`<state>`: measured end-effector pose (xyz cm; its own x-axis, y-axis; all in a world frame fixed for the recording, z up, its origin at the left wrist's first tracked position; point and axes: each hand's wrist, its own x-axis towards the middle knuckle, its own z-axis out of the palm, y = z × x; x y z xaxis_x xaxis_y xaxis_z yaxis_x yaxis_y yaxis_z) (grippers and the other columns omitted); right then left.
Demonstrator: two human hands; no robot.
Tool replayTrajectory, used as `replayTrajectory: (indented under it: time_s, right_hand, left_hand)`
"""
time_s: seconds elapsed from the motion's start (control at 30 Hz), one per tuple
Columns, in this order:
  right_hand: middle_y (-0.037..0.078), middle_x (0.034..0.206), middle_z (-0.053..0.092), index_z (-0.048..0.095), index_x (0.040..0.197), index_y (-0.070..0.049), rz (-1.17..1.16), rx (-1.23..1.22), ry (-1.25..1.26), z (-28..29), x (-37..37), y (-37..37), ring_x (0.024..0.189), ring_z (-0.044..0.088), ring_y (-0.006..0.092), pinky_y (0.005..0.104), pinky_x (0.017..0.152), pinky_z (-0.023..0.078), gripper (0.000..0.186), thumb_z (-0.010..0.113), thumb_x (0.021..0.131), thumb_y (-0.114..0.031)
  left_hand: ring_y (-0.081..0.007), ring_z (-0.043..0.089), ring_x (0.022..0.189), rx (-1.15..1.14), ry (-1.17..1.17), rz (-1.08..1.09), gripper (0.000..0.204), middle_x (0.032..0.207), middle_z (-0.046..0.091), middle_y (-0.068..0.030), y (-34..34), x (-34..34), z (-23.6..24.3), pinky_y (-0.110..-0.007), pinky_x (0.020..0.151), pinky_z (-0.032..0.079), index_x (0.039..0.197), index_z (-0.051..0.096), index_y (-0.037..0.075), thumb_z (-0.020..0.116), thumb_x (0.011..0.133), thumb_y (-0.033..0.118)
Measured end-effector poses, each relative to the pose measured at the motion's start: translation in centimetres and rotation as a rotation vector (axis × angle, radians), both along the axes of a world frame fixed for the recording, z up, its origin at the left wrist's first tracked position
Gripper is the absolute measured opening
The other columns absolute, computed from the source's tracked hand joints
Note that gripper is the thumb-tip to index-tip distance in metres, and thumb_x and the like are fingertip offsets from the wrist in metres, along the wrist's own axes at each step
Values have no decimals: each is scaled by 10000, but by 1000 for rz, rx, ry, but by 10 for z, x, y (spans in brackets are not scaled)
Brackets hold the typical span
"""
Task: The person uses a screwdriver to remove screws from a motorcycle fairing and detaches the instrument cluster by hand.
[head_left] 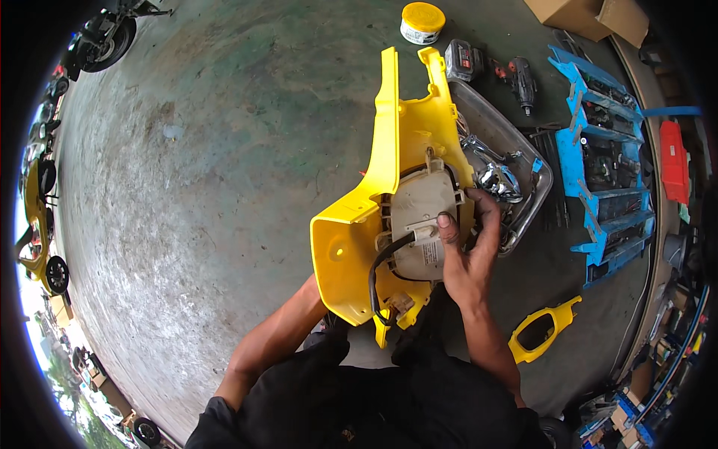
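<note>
A yellow plastic motorcycle fairing [348, 217] is held up in front of my body, its hollow inner side toward me. Set inside it is a grey-beige headlight unit [419, 198] with its back showing and a small label on it. From a connector on that back, a black cable [373, 280] curves down to the left. My right hand [473, 258] grips the headlight's right edge, with the thumb on its back and the fingers bent round the side. The left forearm [277, 333] passes behind the fairing's lower left, which hides my left hand and its fingers.
Right of the fairing lies a metal tray [544, 191] with chromed parts. Beyond are a battery [464, 60], a power tool [521, 84], a yellow-lidded tub [422, 21] and an open blue toolbox [572, 165]. A yellow frame-shaped panel [516, 350] rests on the floor at lower right.
</note>
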<state>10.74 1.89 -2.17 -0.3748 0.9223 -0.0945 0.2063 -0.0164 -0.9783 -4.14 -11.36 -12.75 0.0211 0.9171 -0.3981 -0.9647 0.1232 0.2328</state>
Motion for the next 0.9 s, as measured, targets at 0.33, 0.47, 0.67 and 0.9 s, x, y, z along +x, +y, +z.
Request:
replayTrajectory:
  time_s: [0.33, 0.47, 0.67, 0.9]
  right_hand:
    - [289, 1449, 241, 286, 1473, -84, 325, 472, -436, 5, -2, -3, 1317, 278, 475, 592, 1073, 270, 1198, 904, 510, -436]
    - [263, 1400, 303, 313, 1463, -91, 298, 505, -499, 8, -7, -2, 1290, 299, 449, 571, 1055, 278, 1179, 890, 478, -386]
    - [237, 1337, 346, 373, 1435, -105, 209, 537, -516, 2, -6, -9, 1251, 316, 422, 556, 1032, 284, 1109, 872, 479, -366]
    - [245, 1344, 340, 385, 1434, -123, 155, 514, -523, 0, -6, -6, 1223, 333, 424, 563, 1025, 283, 1112, 900, 478, -363]
  left_hand:
    - [-269, 276, 1417, 32, 622, -154, 1423, 1525, 279, -135, 23, -18, 117, -417, 1169, 210, 1530, 121, 41, 798, 472, 709]
    - [-272, 247, 1430, 77, 625, -90, 1243, 1531, 256, -148, 29, -13, 116, -425, 1170, 193, 1534, 85, 31, 775, 612, 499]
    - [-280, 257, 1423, 138, 660, -5, 1179, 1519, 269, -156, 32, -4, 101, -424, 1170, 187, 1528, 102, 24, 745, 638, 454]
    - [-284, 243, 1426, 71, 542, -33, 1203, 1531, 249, -145, 31, -1, 110, -438, 1171, 183, 1538, 71, 56, 758, 643, 472]
